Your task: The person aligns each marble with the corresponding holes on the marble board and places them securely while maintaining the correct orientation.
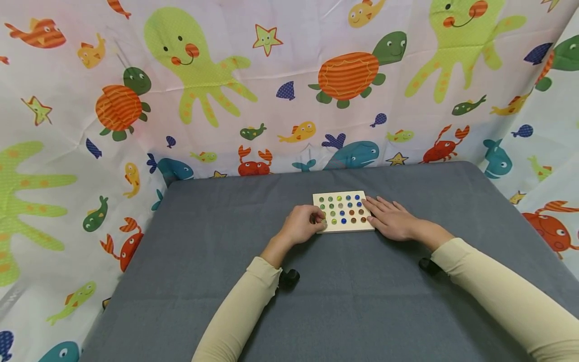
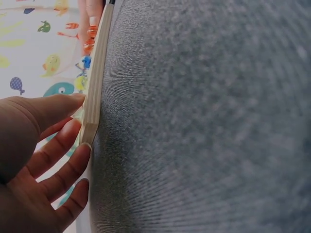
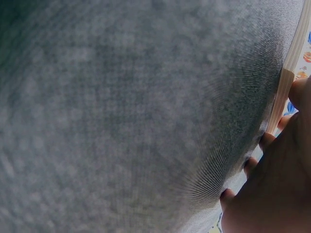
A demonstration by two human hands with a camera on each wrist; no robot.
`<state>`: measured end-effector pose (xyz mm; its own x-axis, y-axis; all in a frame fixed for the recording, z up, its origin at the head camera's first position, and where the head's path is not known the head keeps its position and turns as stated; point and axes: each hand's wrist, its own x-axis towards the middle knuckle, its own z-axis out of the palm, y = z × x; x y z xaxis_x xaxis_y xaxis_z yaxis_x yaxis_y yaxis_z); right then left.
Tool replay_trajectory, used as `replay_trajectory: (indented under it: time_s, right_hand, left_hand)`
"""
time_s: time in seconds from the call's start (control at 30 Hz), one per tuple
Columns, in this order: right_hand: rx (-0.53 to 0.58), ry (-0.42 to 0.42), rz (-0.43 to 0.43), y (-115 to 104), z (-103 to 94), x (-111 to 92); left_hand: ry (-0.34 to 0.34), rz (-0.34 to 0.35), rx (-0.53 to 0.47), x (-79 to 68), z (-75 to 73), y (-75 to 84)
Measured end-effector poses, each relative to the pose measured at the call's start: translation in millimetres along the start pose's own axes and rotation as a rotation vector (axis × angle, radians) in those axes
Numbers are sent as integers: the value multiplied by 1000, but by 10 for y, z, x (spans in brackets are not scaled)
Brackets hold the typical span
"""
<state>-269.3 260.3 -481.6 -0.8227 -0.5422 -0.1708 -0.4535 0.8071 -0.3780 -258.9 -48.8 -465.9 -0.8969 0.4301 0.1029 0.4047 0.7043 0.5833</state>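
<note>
A pale wooden board [image 1: 346, 227] lies flat, with rows of round hollows holding glass marbles [image 1: 340, 198] in green, yellow, blue and brown-orange. At its left end, my left hand [image 1: 304, 224] bends its thumb and forefinger over the near-left corner, pinching what looks like a greenish marble, mostly covered by the fingertips. In the left wrist view, the other fingers of the left hand [image 2: 48, 160] spread beside the board's edge [image 2: 92, 114]. My right hand [image 1: 393, 219] lies with straight fingers against the right edge, some fingertips on the board. The right wrist view shows its thumb touching the board's corner [image 3: 282, 92].
The board rests on a table covered in dark grey cloth [image 1: 344, 301]. Behind and at the sides hangs a white curtain [image 1: 289, 120] printed with sea animals. Black wrist devices [image 1: 289, 279] sit under both forearms, just above the cloth.
</note>
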Motion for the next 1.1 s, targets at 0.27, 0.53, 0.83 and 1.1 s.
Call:
replay_trajectory:
  time_s: [0.27, 0.53, 0.83, 1.1]
  right_hand:
    - [6, 0, 3, 8, -7, 8]
    - [5, -6, -6, -2, -15, 42]
    - [-3, 3, -6, 59, 15, 40]
    - [13, 1, -21, -13, -39, -27]
  left_hand:
    - [-6, 10, -10, 15, 23, -19]
    - [26, 56, -62, -61, -71, -88]
    - [48, 20, -52, -268, -365, -149]
    - [104, -29, 26, -427, -644, -266]
